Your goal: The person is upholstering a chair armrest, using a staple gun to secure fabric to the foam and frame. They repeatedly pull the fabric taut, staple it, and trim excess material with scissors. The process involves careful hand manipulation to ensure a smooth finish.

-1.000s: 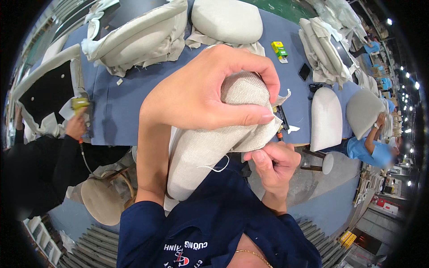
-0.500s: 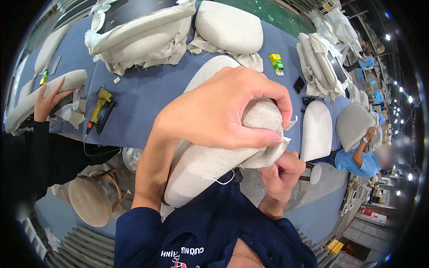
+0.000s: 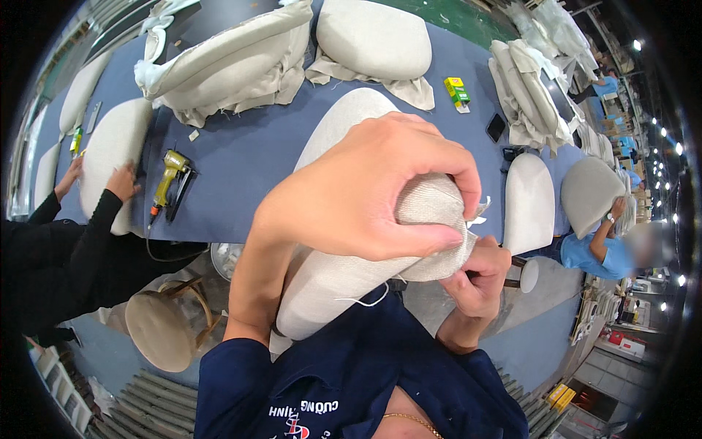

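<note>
A beige fabric-covered chair pad (image 3: pixel 333 289) is propped at a slant in front of me, its lower end near my dark shirt. Over its near upper corner curls my left hand (image 3: pixel 351 190), thumb and fingers wrapped round the bunched beige cloth. Just below and to the right, my right hand (image 3: pixel 479 282) pinches the loose cloth edge (image 3: pixel 442 265) at that corner. Frayed threads stick out beside the fingers, and a loose white thread hangs on the pad's side. The pad's underside is hidden from view.
A yellow-green staple gun (image 3: pixel 171 179) with a hose lies left on the blue table (image 3: pixel 241 168). A green-yellow box (image 3: pixel 457 94) and a phone (image 3: pixel 496 127) lie right. More pads surround them. At left, a co-worker's hands (image 3: pixel 123 183) hold a pad; another person stands right.
My hands keep their grip on the pad's corner; my right hand has shifted slightly. The left co-worker's pad has swung from lying slanted to standing broad side toward me.
</note>
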`<state>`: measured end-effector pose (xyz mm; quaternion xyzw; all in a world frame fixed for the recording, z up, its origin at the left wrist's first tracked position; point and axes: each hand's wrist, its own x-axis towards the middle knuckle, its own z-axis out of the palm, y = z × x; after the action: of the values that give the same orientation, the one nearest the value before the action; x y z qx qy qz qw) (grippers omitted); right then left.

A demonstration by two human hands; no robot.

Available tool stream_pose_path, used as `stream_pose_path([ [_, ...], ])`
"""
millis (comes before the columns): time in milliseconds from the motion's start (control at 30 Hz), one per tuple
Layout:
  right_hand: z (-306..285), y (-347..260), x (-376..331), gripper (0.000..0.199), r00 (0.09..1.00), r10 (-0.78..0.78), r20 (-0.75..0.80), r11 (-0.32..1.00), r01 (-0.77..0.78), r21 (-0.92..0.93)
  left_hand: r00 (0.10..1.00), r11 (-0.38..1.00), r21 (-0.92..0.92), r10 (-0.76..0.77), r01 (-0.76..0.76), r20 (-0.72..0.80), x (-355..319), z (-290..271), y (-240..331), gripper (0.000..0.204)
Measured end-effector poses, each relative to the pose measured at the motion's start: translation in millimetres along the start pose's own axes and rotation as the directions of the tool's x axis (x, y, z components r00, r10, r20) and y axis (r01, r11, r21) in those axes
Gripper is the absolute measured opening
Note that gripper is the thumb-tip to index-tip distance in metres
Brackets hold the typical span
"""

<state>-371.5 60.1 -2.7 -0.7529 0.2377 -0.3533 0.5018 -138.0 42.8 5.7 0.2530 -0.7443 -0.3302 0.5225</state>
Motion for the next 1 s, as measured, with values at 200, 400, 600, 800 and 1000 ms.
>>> stream_pose_path([
  [200,-15,13,-5,0.019,0.998,-0.026,0.056,1.000,0.025,0.013,0.998,0.999,0.010,-0.031,0.031,0.052,5,1,0,0.023],
  [400,-23,20,-11,0.021,0.997,-0.008,0.079,0.993,-0.001,0.120,0.998,0.999,0.041,-0.038,0.036,0.058,8,10,4,0.023],
  [600,-31,23,-17,0.021,0.992,-0.013,0.129,0.989,-0.006,0.146,0.993,0.996,0.056,-0.068,0.063,0.098,7,19,8,0.024],
  [800,-33,17,-22,0.022,0.981,0.001,0.192,0.978,-0.041,0.206,0.993,0.999,0.042,-0.031,0.026,0.115,1,22,12,0.026],
  [1000,-34,7,-19,0.022,0.972,0.053,0.231,0.996,-0.069,0.062,0.986,0.994,0.027,-0.109,0.107,0.125,-5,17,16,0.028],
])
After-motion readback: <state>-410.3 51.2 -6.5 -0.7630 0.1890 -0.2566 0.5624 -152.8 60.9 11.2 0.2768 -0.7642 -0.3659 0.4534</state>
